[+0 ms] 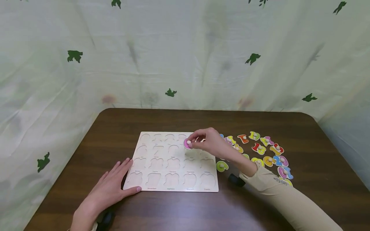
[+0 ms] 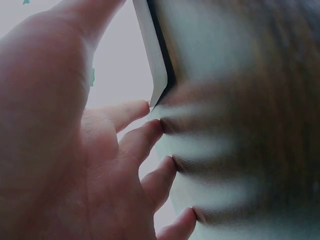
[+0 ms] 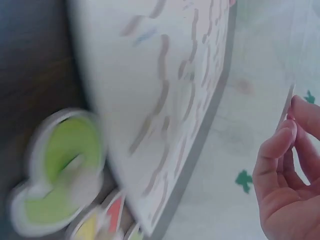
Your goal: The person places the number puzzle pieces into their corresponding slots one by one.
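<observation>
A white puzzle board (image 1: 180, 154) with rows of shallow number-shaped recesses lies on the table. Above its upper right part, my right hand (image 1: 214, 143) pinches the pale knob of a purple number puzzle piece (image 1: 185, 144) between thumb and fingers. The piece shows edge-on in the right wrist view, its number partly hidden. My left hand (image 1: 111, 184) rests at the board's left edge with fingers extended, the thumb on the near left corner. In the left wrist view, the fingertips (image 2: 156, 126) are right along the edge.
Several colourful number pieces with knobs, among them a red and yellow piece (image 1: 258, 148), are scattered right of the board. A green piece (image 1: 222, 166) lies close to its right edge. The dark wooden table (image 1: 179, 211) ends at a pale curtain (image 1: 185, 57) with green leaf shapes.
</observation>
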